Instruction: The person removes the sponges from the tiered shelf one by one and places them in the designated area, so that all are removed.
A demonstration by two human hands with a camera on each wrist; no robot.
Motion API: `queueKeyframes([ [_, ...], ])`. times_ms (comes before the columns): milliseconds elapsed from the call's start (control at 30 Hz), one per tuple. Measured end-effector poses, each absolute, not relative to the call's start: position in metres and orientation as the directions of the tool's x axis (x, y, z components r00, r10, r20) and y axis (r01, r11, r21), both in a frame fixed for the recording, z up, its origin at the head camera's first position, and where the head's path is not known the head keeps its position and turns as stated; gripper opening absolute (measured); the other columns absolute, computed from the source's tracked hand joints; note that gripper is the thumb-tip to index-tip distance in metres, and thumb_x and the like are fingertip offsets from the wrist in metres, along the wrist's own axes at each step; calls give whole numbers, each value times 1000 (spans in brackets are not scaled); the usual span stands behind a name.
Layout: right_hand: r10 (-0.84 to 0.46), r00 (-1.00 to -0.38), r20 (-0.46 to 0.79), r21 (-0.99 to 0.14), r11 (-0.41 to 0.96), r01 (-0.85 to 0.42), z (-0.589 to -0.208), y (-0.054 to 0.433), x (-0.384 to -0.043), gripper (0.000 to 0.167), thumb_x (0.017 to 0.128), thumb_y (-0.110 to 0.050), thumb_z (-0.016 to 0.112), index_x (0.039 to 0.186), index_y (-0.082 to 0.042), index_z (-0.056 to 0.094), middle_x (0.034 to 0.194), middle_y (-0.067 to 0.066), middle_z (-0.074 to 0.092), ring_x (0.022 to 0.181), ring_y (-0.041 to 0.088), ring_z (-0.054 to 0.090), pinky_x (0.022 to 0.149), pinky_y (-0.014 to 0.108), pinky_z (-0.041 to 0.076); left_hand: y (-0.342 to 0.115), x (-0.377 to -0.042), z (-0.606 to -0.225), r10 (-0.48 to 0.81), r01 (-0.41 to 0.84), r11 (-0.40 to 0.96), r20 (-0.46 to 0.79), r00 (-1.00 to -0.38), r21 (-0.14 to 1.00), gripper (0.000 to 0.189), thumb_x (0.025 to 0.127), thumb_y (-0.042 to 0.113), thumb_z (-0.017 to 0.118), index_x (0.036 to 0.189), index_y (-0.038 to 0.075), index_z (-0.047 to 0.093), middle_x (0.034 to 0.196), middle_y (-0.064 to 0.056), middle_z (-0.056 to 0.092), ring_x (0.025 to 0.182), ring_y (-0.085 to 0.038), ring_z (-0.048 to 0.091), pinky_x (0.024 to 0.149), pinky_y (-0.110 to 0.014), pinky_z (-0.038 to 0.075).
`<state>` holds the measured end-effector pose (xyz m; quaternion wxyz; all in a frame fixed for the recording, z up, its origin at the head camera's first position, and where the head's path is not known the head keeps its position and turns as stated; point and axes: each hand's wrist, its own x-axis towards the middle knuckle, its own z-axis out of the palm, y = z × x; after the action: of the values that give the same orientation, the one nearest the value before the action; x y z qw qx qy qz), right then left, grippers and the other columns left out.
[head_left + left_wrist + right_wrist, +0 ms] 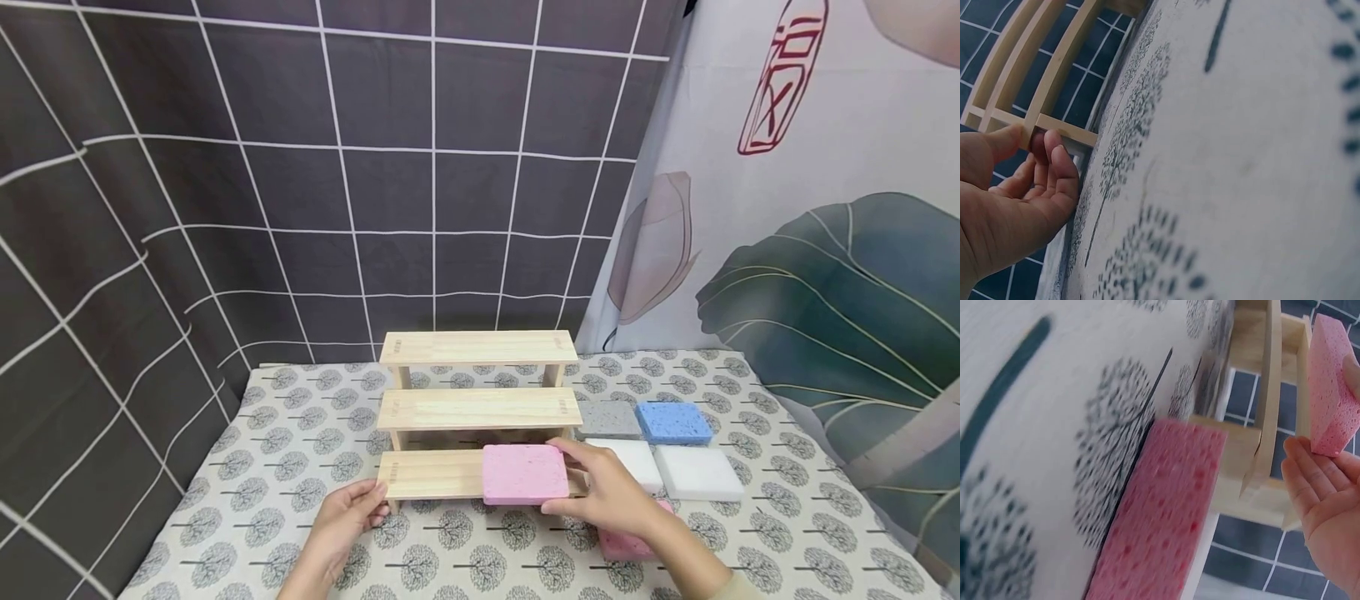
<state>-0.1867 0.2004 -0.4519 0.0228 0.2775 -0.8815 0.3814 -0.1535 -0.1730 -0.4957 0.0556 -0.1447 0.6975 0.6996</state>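
Observation:
A three-step wooden shelf (431,475) stands on a patterned cloth. At the left end of its lowest step, my left hand (337,521) pinches the board between thumb and fingers, seen also in the left wrist view (1022,194). My right hand (607,492) grips a light pink sponge (525,475) by its right edge, over the right part of that step. The right wrist view shows this sponge (1332,387) between thumb and fingers; whether it touches the board I cannot tell. A darker pink sponge (625,546) lies on the cloth, partly hidden under my right forearm.
Right of the shelf lie a grey sponge (611,419), a blue sponge (673,422) and two white sponges, one (697,473) beside the other (626,461). A dark gridded curtain (480,192) hangs behind, and a leaf-print curtain (840,300) at right.

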Motion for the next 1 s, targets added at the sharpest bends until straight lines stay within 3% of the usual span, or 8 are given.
queueKeyframes([
  [267, -465, -857, 223, -697, 538, -473, -451, 220, -182, 92, 73, -46, 87, 142, 3, 51, 132, 19, 64, 114, 39, 65, 93, 52, 55, -173, -153, -496, -119, -274, -17, -274, -954, 961, 45, 101, 9, 60, 130, -22, 47, 92, -12, 66, 81, -17, 62, 69, -22, 57],
  [467, -458, -858, 235, -682, 551, -481, -450, 232, -178, 92, 73, -47, 87, 142, 3, 51, 133, 17, 64, 115, 36, 66, 97, 54, 52, -173, -152, -496, -116, -270, -13, -270, -956, 963, 44, 101, 9, 60, 129, -22, 48, 93, -13, 67, 82, -17, 62, 69, -22, 57],
  [767, -441, -878, 189, -779, 478, -407, -454, 252, -171, 92, 74, -37, 89, 142, 8, 47, 135, 29, 57, 117, 48, 60, 86, 40, 59, -173, -151, -495, -122, -275, -10, -274, -954, 961, 43, 101, 9, 60, 129, -21, 49, 92, -13, 67, 82, -17, 62, 69, -22, 57],
  [900, -452, -862, 229, -747, 486, -454, -454, 259, -169, 86, 74, -35, 89, 139, 6, 51, 131, 24, 62, 113, 42, 64, 85, 37, 60, -173, -151, -494, -118, -273, -12, -272, -955, 962, 44, 100, 9, 60, 129, -21, 48, 92, -13, 67, 82, -17, 62, 70, -22, 57],
  [1000, -445, -849, 286, -658, 553, -511, -454, 266, -167, 84, 73, -38, 90, 137, 4, 55, 127, 16, 67, 111, 28, 68, 89, 36, 58, -173, -152, -494, -117, -273, -15, -273, -955, 962, 45, 100, 10, 61, 130, -22, 48, 92, -12, 67, 81, -17, 62, 69, -22, 57],
])
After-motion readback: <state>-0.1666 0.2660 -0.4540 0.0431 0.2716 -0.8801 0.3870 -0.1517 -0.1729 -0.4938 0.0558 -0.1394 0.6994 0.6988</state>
